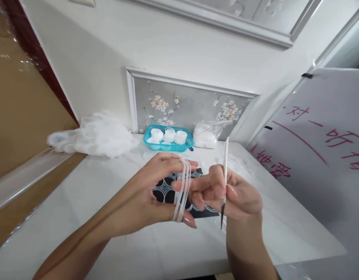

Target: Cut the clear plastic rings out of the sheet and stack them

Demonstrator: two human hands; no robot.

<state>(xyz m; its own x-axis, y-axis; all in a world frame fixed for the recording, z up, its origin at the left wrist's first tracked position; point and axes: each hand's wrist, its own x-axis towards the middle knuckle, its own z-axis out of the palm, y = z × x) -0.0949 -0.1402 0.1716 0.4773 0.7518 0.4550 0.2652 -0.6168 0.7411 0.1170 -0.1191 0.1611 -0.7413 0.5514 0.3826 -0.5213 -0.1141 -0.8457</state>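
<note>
Several thin white bands (183,190) are looped around the spread fingers and thumb of my left hand (150,190), which holds them taut. My right hand (232,192) is closed around a slim stick-like tool (225,167) with a whitish shaft and a dark, pointed lower end. It stands nearly upright between thumb and fingers; whether it is a brush or tweezers I cannot tell. The right index finger reaches to the bands and appears to touch them. Beneath both hands lies a black mat (164,190) with a pale circle pattern, partly hidden.
On the white table (129,249), a blue basket (168,147) with several white rolls stands near the wall. To its right lies a plastic bag (208,134) of white material. A white, mesh-like heap (100,134) rests at the back left. A whiteboard (319,194) borders the right side.
</note>
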